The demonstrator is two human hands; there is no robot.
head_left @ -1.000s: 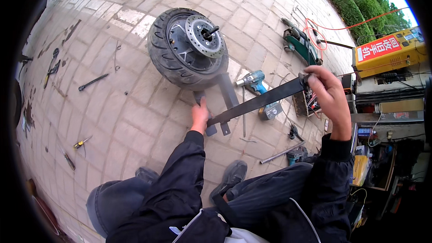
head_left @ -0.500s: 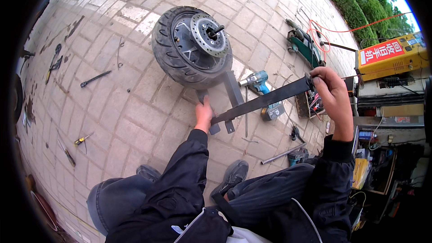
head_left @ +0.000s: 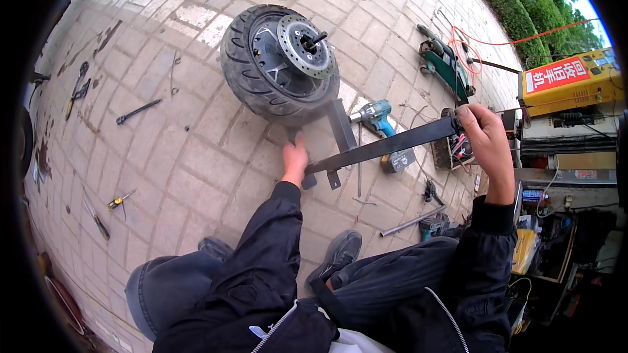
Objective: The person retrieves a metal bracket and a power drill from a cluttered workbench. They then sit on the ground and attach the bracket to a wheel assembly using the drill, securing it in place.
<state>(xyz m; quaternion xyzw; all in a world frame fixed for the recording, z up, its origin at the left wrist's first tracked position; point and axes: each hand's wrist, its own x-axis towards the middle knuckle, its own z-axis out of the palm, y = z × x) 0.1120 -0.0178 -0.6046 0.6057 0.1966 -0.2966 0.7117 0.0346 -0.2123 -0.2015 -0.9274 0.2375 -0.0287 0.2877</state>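
Note:
A dark metal frame [head_left: 386, 147] with a long flat bar and side arms is held up in front of me. My left hand [head_left: 296, 159] is wrapped round its left end, beside one of the short arms. At the far right end of the long bar, my right hand [head_left: 486, 137] pinches the tip between thumb and fingers. Just beyond the frame a wheel [head_left: 278, 62] with a black tyre and a drilled brake disc lies on its side, its axle pointing up. Part of the frame overlaps the tyre's near edge in view.
A teal cordless impact wrench [head_left: 376, 117] lies behind the bar, near a box of tools [head_left: 451, 153]. Farther right are a green floor jack [head_left: 445, 65] and a yellow machine [head_left: 569, 85]. Screwdrivers [head_left: 121, 201], a socket extension [head_left: 139, 112] and pliers [head_left: 78, 95] are scattered left.
Both hands keep their hold on the metal frame. Its right end has dipped slightly and shifted a little right; the left hand has barely moved.

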